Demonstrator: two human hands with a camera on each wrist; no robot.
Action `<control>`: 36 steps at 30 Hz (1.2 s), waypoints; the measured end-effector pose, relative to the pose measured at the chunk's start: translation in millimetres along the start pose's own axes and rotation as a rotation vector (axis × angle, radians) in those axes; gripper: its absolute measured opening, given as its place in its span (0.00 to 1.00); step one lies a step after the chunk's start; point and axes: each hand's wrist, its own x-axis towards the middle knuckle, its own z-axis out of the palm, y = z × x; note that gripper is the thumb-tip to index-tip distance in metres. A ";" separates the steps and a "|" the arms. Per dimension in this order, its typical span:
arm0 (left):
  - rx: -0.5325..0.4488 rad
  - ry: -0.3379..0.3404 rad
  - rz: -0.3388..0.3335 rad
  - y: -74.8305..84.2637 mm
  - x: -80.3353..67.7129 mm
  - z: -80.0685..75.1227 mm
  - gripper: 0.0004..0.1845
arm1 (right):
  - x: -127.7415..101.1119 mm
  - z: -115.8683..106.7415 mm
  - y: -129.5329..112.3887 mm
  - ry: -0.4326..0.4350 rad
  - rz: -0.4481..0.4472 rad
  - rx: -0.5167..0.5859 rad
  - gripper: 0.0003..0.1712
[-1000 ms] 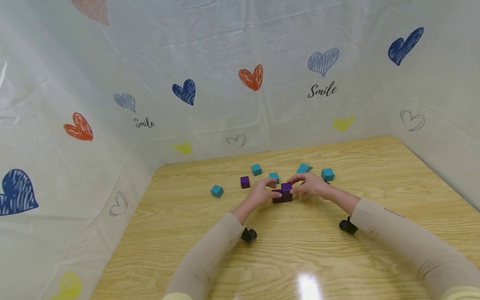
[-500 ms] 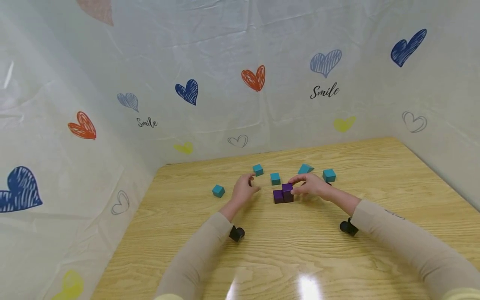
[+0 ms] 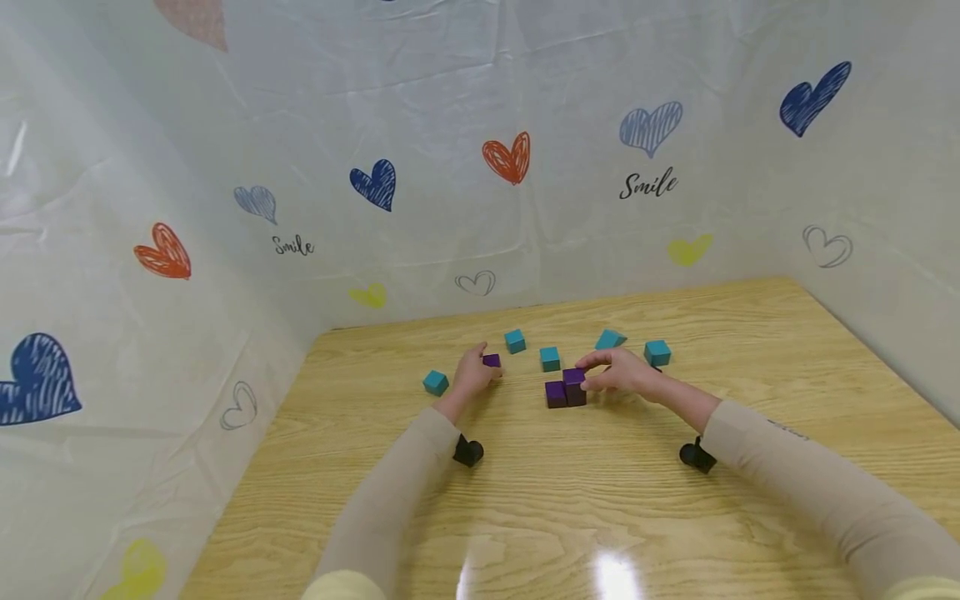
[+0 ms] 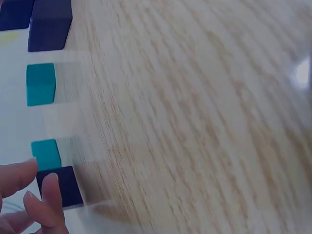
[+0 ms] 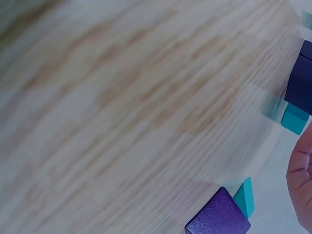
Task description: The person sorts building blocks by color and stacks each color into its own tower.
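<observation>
Purple cube (image 3: 491, 361) lies at left hand (image 3: 469, 374), whose hold, like that of right hand (image 3: 624, 372), is unclear: pinch opposite faces squarely before lifting

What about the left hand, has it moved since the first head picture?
Yes, leftward: the left hand now appears directly below the central outlined heart, no longer to its right.

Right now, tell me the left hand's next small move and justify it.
Probably have the left hand pinch the small dark purple cube gently: its fingertips and thumb lie on either side of it in the head view, though a firm grip isn't clear. That cube stands apart from the taller purple block and its neighbouring purple cube.
</observation>
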 end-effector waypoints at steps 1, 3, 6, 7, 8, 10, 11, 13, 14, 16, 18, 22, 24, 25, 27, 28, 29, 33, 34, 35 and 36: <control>-0.044 -0.007 -0.029 -1.8 1.6 -0.5 0.35 | 0.4 0.1 -0.1 -0.001 0.000 -0.001 0.27; -0.134 -0.015 -0.087 -5.1 4.4 -1.3 0.33 | 0.9 0.3 -0.4 -0.003 0.001 0.002 0.27; -0.210 -0.011 -0.142 -8.1 7.0 -2.2 0.28 | 1.2 0.5 -0.5 -0.004 0.003 0.000 0.27; -0.221 -0.012 -0.150 -8.7 7.5 -2.3 0.26 | 1.0 0.5 -0.5 -0.003 0.004 0.000 0.27; -0.227 -0.013 -0.152 -9.1 7.8 -2.4 0.25 | 0.8 0.4 -0.7 -0.003 0.004 0.000 0.27; -0.233 -0.015 -0.152 -9.7 8.0 -2.4 0.24 | 0.4 0.3 -1.0 -0.004 0.004 0.001 0.27; -0.236 -0.014 -0.149 -10.2 8.2 -2.3 0.24 | 0.2 0.2 -1.3 -0.004 0.006 0.003 0.27; -0.242 -0.011 -0.141 -11.2 8.3 -2.2 0.24 | -0.2 0.1 -1.9 -0.004 0.010 0.006 0.27; -0.245 -0.009 -0.138 -11.8 8.4 -2.0 0.24 | -0.4 0.0 -2.1 -0.004 0.013 0.009 0.27; -0.250 -0.006 -0.134 -13.2 8.3 -1.6 0.24 | -0.6 0.0 -2.5 -0.005 0.016 0.012 0.27; -0.250 -0.010 -0.129 -14.3 7.9 -1.2 0.23 | -0.7 -0.1 -2.6 -0.006 0.018 0.012 0.27; -0.240 -0.026 -0.115 -14.4 5.7 -0.4 0.23 | -1.0 -0.2 -2.4 -0.003 0.017 0.014 0.27; -0.243 -0.036 -0.104 -13.0 4.0 -0.3 0.23 | -1.3 -0.2 -2.4 -0.002 0.018 0.017 0.27; -0.246 -0.042 -0.092 -12.0 2.9 -0.2 0.24 | -1.4 -0.1 -2.5 -0.001 0.019 0.019 0.27; -0.258 -0.055 -0.077 -9.3 0.8 -0.3 0.24 | -1.7 -0.1 -2.8 -0.001 0.019 0.017 0.27; -0.267 -0.063 -0.071 -7.6 -0.4 -0.5 0.24 | -1.9 0.0 -3.1 -0.001 0.020 0.015 0.27; -0.276 -0.073 -0.064 -5.9 -1.6 -0.6 0.24 | -2.0 0.1 -3.3 -0.001 0.021 0.014 0.27; -0.279 -0.113 -0.047 1.6 -7.8 -0.8 0.24 | -2.8 0.2 -4.8 -0.004 0.025 0.017 0.27; -0.262 -0.120 -0.039 3.4 -9.9 -0.7 0.23 | -3.0 0.3 -5.2 -0.006 0.026 0.020 0.27; -0.247 -0.128 -0.032 5.0 -12.0 -0.2 0.23 | -3.2 0.3 -5.5 -0.008 0.028 0.021 0.27; -0.231 -0.136 -0.020 6.4 -13.9 0.6 0.23 | -3.4 0.4 -5.8 -0.008 0.029 0.024 0.27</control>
